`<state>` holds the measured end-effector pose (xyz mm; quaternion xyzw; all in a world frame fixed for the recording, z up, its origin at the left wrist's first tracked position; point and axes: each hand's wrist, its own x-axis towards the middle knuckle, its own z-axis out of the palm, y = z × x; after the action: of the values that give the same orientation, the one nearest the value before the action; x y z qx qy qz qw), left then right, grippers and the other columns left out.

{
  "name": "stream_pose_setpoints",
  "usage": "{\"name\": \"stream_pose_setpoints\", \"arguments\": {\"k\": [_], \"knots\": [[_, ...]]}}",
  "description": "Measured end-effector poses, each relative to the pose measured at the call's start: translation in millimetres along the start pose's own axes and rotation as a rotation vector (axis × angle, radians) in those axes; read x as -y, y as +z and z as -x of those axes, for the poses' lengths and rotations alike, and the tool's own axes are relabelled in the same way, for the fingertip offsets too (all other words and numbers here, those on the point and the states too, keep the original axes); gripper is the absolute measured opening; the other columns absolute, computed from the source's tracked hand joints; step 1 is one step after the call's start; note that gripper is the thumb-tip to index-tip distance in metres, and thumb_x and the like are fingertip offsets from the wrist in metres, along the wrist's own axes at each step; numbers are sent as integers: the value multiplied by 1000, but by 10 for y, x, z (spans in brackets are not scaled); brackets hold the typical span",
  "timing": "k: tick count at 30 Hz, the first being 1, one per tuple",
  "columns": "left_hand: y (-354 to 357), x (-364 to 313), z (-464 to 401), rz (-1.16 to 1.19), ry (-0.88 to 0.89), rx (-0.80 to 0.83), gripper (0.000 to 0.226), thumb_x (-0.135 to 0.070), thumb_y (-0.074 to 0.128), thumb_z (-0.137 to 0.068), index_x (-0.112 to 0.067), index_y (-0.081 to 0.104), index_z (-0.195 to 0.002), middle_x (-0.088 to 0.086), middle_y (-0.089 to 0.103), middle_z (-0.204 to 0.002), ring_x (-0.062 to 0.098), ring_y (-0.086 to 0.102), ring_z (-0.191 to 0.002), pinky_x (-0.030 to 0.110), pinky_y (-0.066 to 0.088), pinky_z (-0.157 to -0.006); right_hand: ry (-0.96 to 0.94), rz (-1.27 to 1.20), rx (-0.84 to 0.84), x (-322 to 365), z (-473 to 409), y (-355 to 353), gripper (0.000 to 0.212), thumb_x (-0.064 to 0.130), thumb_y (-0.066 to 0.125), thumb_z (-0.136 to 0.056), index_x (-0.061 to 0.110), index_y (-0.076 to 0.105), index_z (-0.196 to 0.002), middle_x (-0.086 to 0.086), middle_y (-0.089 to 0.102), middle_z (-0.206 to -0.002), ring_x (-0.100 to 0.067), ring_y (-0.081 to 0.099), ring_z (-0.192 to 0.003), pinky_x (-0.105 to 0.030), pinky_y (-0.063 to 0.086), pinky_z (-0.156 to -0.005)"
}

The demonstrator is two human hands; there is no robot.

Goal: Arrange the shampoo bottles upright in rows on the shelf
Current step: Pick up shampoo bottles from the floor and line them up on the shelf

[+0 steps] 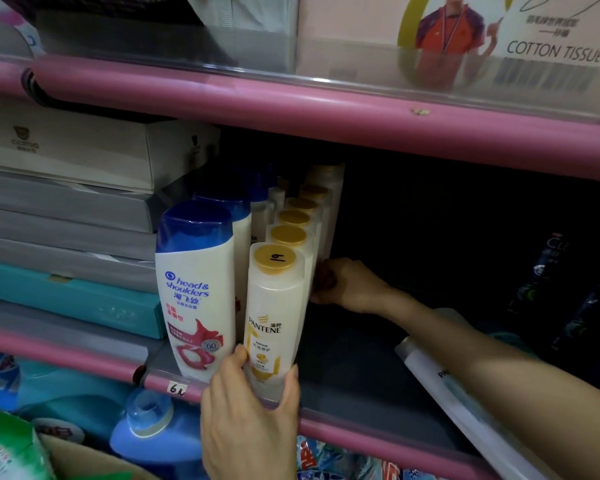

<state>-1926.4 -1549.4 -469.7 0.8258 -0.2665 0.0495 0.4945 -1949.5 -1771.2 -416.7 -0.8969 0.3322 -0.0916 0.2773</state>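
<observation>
**Fingers on the front gold-capped bottle: square the row before letting go**

Fingers of your left hand [250,420] curl round the base of the front gold-capped bottle [274,313], thumb on its left side, fingertips on its right. Your right hand [343,285] reaches into the shelf beside the same row, fingers bent against the side of the bottles behind; whether they clasp one or only press it, the view does not show.

Findings: the front bottle stands at the shelf edge [361,434], leaning slightly, just beside the blue-capped bottle [194,289]. The gold-capped row [297,220] runs back into the dark behind it.

Recommendations: ease the base back until it sits flat and meets the bottle behind. Keep your right hand steady as a fence so the row does not fan out to the right. Turn the label forward. One white bottle [440,382] lies flat under your right forearm; it looks next for standing.
</observation>
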Motion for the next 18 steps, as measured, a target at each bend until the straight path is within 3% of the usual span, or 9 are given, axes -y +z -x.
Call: {"name": "stream_pose_setpoints", "arguments": {"k": [2, 5, 10, 15, 18], "knots": [[-5, -4, -2, 9, -18, -5, 67, -21, 90, -54, -2, 60, -111, 18, 66, -99, 39, 59, -88, 50, 52, -75, -45, -165, 31, 24, 82, 22, 40, 25, 77, -75, 25, 58, -110, 3, 65, -107, -14, 63, -101, -24, 53, -83], [-8, -1, -4, 10, -32, 0, 67, -22, 89, -55, -2, 59, -111, 18, 66, -102, 38, 59, -92, 51, 52, -77, -43, -302, 85, 95, 67, 105, 60, 16, 79, -72, 23, 53, -126, 3, 63, -116, -14, 60, -107, -33, 53, -92], [2, -20, 13, -2, -24, 4, 66, -21, 90, -53, -2, 61, -109, 18, 67, -97, 38, 60, -87, 49, 53, -74, -43, -344, 99, 125, 19, 199, 63, 16, 79, -73, 22, 51, -130, 1, 61, -122, -16, 57, -112, -38, 50, -98], [9, -28, 4, 11, -37, -5, 67, -20, 90, -54, 0, 60, -111, 20, 66, -100, 39, 60, -89, 51, 52, -76, -80, -364, 68, 139, 37, 308, 72, 24, 75, -79, 30, 37, -140, 4, 56, -132, -15, 50, -123, -39, 45, -104], [6, -30, 8, 19, -42, -5, 67, -19, 90, -55, -1, 60, -111, 20, 66, -101, 39, 60, -89, 50, 52, -76, -86, -345, 13, 106, 71, 354, 67, 27, 70, -83, 30, 35, -141, 5, 54, -133, -14, 49, -124, -32, 43, -104]]}}
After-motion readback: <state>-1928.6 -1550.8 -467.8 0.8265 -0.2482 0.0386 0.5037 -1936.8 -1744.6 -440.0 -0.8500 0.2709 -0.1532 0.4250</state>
